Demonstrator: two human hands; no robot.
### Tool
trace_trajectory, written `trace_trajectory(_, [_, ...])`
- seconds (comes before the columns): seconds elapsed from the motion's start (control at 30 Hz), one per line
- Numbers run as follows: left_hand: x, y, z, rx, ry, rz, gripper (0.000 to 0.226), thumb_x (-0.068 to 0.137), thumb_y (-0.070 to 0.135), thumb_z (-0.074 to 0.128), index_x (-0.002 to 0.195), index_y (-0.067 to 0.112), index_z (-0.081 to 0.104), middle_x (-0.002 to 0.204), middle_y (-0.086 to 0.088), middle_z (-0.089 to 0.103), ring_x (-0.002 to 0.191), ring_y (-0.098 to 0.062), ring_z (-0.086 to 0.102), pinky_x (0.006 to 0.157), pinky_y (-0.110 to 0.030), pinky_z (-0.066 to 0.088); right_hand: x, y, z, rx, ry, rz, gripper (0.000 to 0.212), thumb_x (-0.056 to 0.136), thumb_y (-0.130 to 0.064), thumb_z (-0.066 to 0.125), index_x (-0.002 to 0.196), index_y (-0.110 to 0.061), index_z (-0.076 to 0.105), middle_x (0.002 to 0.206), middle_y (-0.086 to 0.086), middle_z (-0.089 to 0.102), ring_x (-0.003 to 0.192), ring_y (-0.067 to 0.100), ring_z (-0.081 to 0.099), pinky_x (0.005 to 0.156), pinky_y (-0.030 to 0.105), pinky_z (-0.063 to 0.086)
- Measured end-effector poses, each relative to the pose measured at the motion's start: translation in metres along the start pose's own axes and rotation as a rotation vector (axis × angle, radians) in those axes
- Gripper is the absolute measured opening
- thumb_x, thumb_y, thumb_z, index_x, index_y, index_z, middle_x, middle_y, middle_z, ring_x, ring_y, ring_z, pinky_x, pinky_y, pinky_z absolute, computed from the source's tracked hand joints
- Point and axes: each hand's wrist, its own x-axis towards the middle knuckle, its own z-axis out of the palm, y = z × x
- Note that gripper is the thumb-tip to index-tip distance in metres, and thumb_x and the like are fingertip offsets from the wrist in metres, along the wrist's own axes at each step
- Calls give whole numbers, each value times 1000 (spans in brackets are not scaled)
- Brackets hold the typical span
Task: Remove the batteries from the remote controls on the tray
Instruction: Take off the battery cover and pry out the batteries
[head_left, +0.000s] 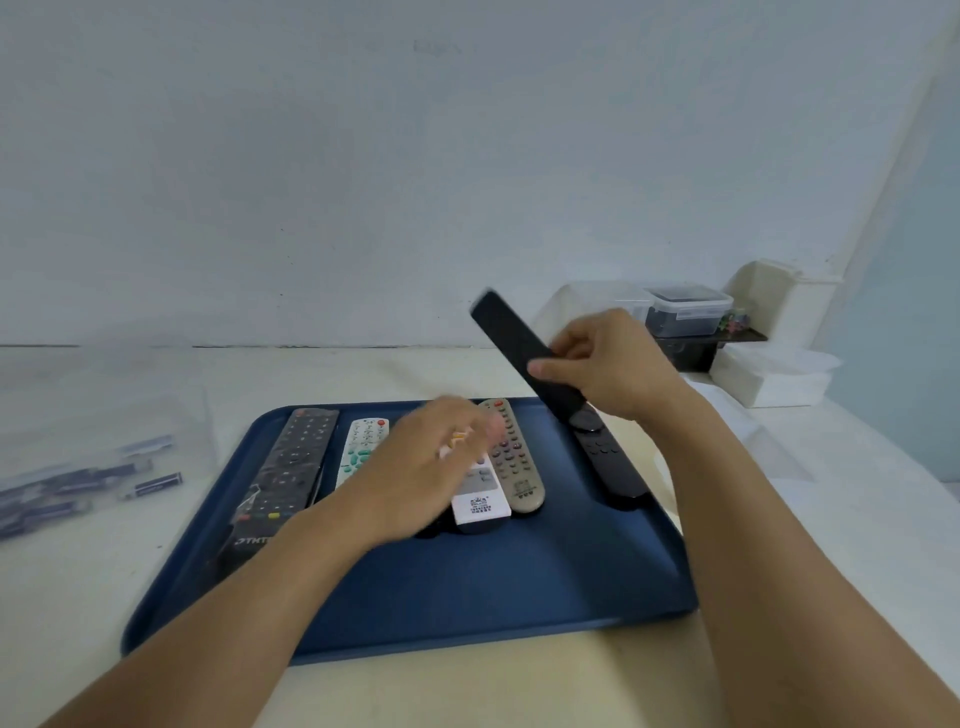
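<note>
We hold a slim black remote (524, 353) up over the blue tray (467, 582), with our right hand (618, 364) fingers clamped around it. Our left hand (436, 457) is blurry over the row of remotes (511, 457), fingers loosely apart. Some batteries (104, 475) lie left of the tray, so we think some are done, with more left.
</note>
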Motion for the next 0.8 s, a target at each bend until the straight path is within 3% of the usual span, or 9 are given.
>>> trace_trajectory(0.1, [8,7,-19,-694,256,-333,85,86,86,24,96,17,73,103,-5,74,96,-26,69,80,-41,58,-8,-19,11,298,85,-283,14,75,-23,86,85,-20,77,79,-8,75,53,4,54,62,20,48])
trace_trajectory(0.17, [7,8,-38,-1205,93,-521,99,84,86,28,117,1,68,116,-20,72,88,-34,70,64,-40,62,-14,-28,26,337,100,-394,16,74,-12,86,87,-15,79,79,-4,75,54,7,52,57,11,41])
trace_trajectory(0.23, [-2,14,-50,-1409,-106,-562,91,87,74,45,125,-6,65,123,-28,68,83,-34,72,55,-35,62,-15,-28,42,320,101,-456,19,72,-3,85,87,-12,79,84,-5,76,62,4,60,61,8,42])
trace_trajectory(0.37, [-2,18,-37,-1177,-73,-469,29,96,17,57,119,2,66,95,-15,75,66,-18,69,53,-24,58,-16,-28,54,399,54,-427,34,75,14,72,96,-12,77,102,-8,73,80,2,69,61,11,50])
trace_trajectory(0.43, [1,15,-30,-1030,-25,-405,25,101,5,51,124,7,61,91,-12,72,65,-18,63,56,-28,56,-14,-28,50,399,57,-349,52,79,9,66,120,-22,68,122,-14,66,93,4,70,68,20,57])
trace_trajectory(0.5, [2,12,-26,-863,11,-351,20,104,6,50,121,9,59,83,-10,67,61,-19,58,53,-31,51,-11,-25,44,506,-17,-192,53,85,3,65,133,-21,59,127,-7,65,98,9,70,76,27,60])
trace_trajectory(0.57, [2,10,-22,-730,25,-314,15,106,16,49,115,8,58,78,-8,63,56,-19,54,49,-31,47,-10,-25,42,669,-183,-71,34,91,-10,70,125,-14,64,112,8,73,95,19,71,76,31,60])
trace_trajectory(0.63, [2,10,-18,-630,38,-292,22,107,25,48,109,7,59,76,-8,65,53,-19,55,48,-30,48,-12,-24,44,674,-254,-109,25,87,-20,76,110,-12,70,97,11,76,88,22,72,76,32,59])
trace_trajectory(0.8, [3,9,-16,-578,44,-273,25,106,30,48,104,8,60,71,-7,65,49,-19,54,46,-29,46,-11,-23,47,654,-175,-191,23,79,-14,83,97,-6,72,85,16,74,73,21,67,65,29,54])
